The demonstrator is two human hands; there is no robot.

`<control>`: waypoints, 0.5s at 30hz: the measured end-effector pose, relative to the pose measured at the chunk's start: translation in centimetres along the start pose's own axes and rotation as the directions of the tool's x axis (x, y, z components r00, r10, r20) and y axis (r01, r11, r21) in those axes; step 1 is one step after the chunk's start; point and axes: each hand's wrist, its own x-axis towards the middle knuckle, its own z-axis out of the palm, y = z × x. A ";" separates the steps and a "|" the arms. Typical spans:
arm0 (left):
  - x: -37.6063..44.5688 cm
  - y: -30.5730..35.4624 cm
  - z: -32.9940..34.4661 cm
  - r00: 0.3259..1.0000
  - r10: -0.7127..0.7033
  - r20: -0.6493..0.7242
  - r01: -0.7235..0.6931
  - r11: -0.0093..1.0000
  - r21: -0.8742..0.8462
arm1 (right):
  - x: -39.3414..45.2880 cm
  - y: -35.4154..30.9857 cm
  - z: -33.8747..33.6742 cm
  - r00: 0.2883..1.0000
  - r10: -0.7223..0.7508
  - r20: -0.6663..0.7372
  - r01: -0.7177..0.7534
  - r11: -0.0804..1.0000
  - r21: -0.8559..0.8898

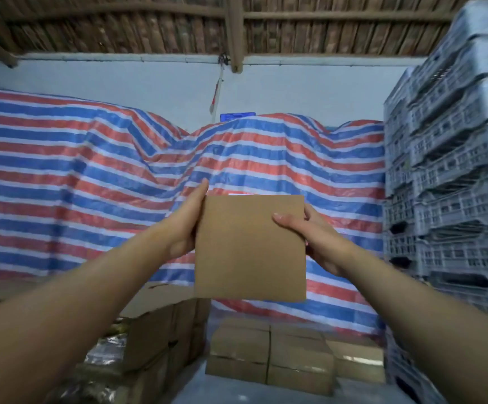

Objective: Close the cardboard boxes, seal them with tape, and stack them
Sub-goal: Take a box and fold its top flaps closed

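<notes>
One cardboard box (pixel 250 247) is held up at chest height between both hands, plain face toward the camera. Left hand (pixel 183 221) is pressed flat along the box's left edge, fingers mostly straight and extended upward. Right hand (pixel 315 239) is wrapped round the right edge, thumb laid across the front face, fingers curled behind. Flaps and tape are not visible from this side; a pale strip at the top edge may be tape, but that cannot be confirmed.

Progress, judged: several boxes are already closed and stacked in a low pile (pixel 272 354) on the floor below, two layers seen. More boxes (pixel 161 336) are stacked at left, one apparently with an open flap on top, so work is likely left. The held box seems bound for the pile.

Floor (pixel 225 395) is grey, smooth. Behind, goods are covered by a red-blue-white striped tarp (pixel 91 170) against a white wall. Grey plastic crates (pixel 453 170) are stacked high at right. Roof is timber beams and slats.
</notes>
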 end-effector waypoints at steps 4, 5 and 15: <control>-1.6 -4.4 4.0 0.994 -0.084 -0.073 0.074 0.988 -0.135 | -3.5 3.9 -2.3 0.997 0.073 -0.022 -0.072 0.997 0.028; -1.8 -5.7 4.6 0.990 -0.114 -0.083 0.101 0.983 -0.152 | -4.5 5.2 -2.7 0.995 0.097 -0.025 -0.096 0.995 0.041; -6.8 -20.2 5.2 0.952 -0.283 -0.118 0.275 0.958 -0.079 | -15.4 19.0 -0.8 0.961 0.262 -0.092 -0.245 0.956 0.160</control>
